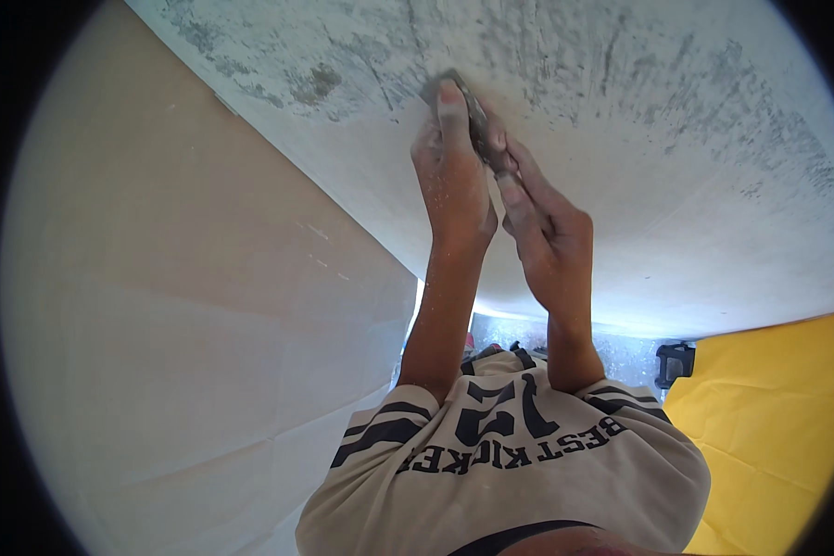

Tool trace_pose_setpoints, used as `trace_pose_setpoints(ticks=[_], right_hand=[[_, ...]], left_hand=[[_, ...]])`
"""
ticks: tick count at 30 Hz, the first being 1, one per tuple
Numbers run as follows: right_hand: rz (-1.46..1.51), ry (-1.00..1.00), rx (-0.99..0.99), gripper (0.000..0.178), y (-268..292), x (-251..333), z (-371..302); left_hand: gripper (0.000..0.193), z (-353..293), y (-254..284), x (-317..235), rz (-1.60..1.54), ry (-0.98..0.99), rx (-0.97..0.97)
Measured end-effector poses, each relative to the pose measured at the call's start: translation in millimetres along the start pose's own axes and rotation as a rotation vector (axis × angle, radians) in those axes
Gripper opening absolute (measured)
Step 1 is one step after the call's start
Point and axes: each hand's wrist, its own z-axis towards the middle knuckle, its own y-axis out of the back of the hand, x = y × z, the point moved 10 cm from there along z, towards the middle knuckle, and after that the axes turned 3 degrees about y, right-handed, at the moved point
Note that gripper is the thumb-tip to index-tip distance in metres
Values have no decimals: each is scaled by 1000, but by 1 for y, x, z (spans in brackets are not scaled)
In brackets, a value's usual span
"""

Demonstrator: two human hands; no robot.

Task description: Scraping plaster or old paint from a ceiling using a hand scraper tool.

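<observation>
So, biggest thing first: that huge pale plastered-looking surface (621,213) you've got your arms stretched toward, and honestly I can't tell if it's wall or ceiling with the fisheye bend. The part closer to you looks smooth and even, so I'd call that more or less done, while the wide grey streaky band (612,69) along the far side is rough and blotchy and looks like what's left. My guess is you're somewhere midway, though one view won't settle it. Next down, the plain beige panel (195,296) on your left, meeting the pale surface along a long slanted edge, then the yellow sheet (769,417) low on your right, then your off-white shirt (547,482) with dark sleeve stripes. Your left hand (450,157) is closed on the upper end of the tool, thumb laid along it, and your right hand (551,222) grips nearer the lower end. The dark flat hand tool (476,119) itself sits up against the surface, right around where smooth gives way to streaks; can't make out its working face. Smallest bit: one brownish patch (316,83) left of your hands, which also looks unfinished to me.
</observation>
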Motion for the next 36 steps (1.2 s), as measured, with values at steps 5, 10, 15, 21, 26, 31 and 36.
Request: trace_pose_setpoints(ticks=[5, 10, 15, 21, 26, 31, 36], right_hand=[[6, -21, -13, 40, 3, -1, -1], [-96, -1, -2, 40, 2, 5, -12], [-89, -6, -31, 40, 2, 17, -10], [-68, 32, -36, 39, 1, 0, 7], [-100, 73, -56, 39, 2, 7, -3], [15, 0, -29, 38, -4, 7, 2], [-30, 17, -40, 39, -1, -7, -8]], left_hand=[[43, -1, -1, 6, -33, 91, -1], [42, -5, 9, 20, -35, 184, 14], [41, -4, 2, 18, -131, 194, 44], [41, 4, 7, 20, -157, 134, 6], [42, -2, 14, 25, -33, 193, -37], [42, 1, 16, 9, -61, 79, -45], [38, -8, 23, 29, 5, 232, -60]])
